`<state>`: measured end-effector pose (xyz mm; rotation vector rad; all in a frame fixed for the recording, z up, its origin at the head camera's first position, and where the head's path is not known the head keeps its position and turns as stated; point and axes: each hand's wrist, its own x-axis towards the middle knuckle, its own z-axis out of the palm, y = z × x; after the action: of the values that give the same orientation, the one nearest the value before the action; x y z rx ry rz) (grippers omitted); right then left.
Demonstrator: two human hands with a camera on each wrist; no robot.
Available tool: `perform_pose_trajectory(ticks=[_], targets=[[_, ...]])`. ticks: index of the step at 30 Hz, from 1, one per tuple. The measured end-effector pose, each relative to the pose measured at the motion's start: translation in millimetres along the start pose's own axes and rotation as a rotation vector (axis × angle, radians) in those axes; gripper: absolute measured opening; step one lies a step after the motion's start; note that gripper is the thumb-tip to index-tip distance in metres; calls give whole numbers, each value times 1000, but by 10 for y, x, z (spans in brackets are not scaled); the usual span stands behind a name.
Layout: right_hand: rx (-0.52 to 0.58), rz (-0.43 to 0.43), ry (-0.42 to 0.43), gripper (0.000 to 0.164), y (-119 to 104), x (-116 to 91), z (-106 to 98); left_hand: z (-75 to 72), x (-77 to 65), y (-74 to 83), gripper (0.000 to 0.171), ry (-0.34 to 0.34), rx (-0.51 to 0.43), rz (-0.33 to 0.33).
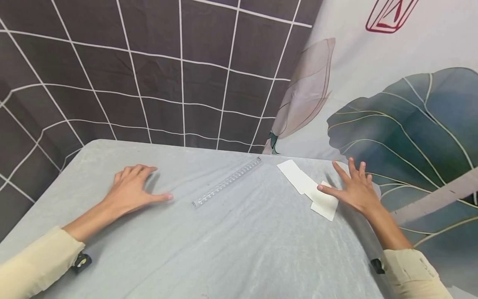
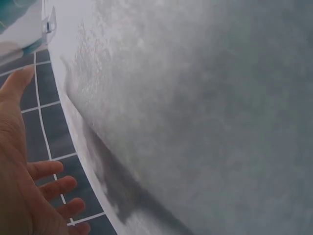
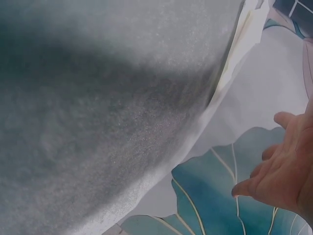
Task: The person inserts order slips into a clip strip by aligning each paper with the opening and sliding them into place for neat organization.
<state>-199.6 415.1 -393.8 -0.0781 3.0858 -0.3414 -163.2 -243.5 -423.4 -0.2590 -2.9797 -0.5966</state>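
A clear plastic strip with a row of loops, like a binding comb point(image 1: 228, 181), lies slantwise on the grey cloth-covered table point(image 1: 224, 249). To its left my left hand point(image 1: 130, 189) is held with thumb and fingers spread apart, nothing between them. White paper slips point(image 1: 296, 176) overlap each other right of the strip. My right hand point(image 1: 356, 191) has its fingers spread at the table's right side, the thumb overlapping the nearer slip in the head view. Both wrist views show empty hands, the left point(image 2: 24, 166) and the right point(image 3: 283, 166).
Behind the table hangs a dark curtain point(image 1: 149, 74) with white grid lines. A white curtain with large leaf prints point(image 1: 403, 120) hangs along the right side. The table's back corners are rounded, and its cloth shows wrinkles.
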Motion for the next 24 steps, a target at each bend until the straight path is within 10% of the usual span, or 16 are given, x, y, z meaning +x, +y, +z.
perform_pose_trajectory(ticks=[24], targets=[[-31, 3, -60, 115, 20, -22, 7, 82, -22, 228, 100, 4, -65, 79]])
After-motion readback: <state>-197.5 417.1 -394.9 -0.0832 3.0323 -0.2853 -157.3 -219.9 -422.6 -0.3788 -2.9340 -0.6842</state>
